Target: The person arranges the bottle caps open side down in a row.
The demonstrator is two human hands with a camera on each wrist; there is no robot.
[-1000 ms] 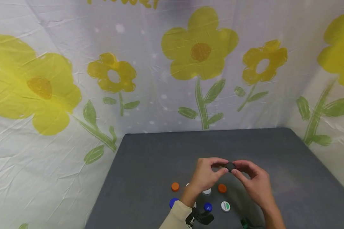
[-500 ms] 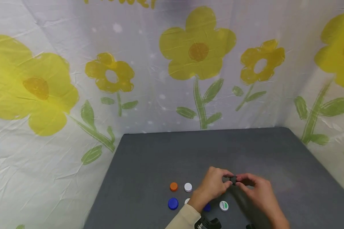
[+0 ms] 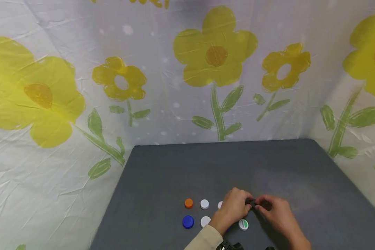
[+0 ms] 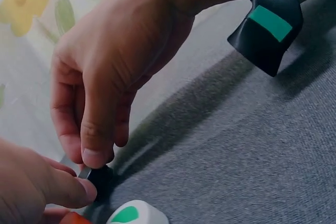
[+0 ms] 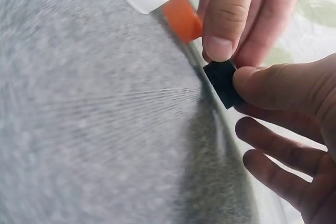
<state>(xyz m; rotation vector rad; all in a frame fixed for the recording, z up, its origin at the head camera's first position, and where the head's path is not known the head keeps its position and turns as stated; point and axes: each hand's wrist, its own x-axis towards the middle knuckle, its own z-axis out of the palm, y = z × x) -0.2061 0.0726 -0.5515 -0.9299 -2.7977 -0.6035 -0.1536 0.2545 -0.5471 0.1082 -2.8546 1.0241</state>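
Note:
A small black cap (image 3: pixel 252 202) is pinched between both hands, low over the grey table. My left hand (image 3: pixel 235 206) holds its left side with thumb and fingers. From the right, my right hand (image 3: pixel 277 210) pinches the other side. In the right wrist view the black cap (image 5: pixel 222 83) appears edge-on between two thumbs, the right hand's other fingers loosely spread. The left wrist view has the black cap (image 4: pixel 103 181) close to the cloth; whether it touches is unclear. Just beside the left hand are an orange cap (image 5: pixel 182 18) and a white cap with a green mark (image 3: pixel 243 225).
Left of the hands lie an orange cap (image 3: pixel 189 203), a white cap (image 3: pixel 204 204), a blue cap (image 3: pixel 188 222) and another white cap (image 3: pixel 205 221). The left arm partly covers others. A flower-printed curtain (image 3: pixel 168 114) rises behind the grey table (image 3: pixel 162 166).
Both hands have come down and nearer the body with the black cap between them. The left hand also moved right, uncovering white and blue caps.

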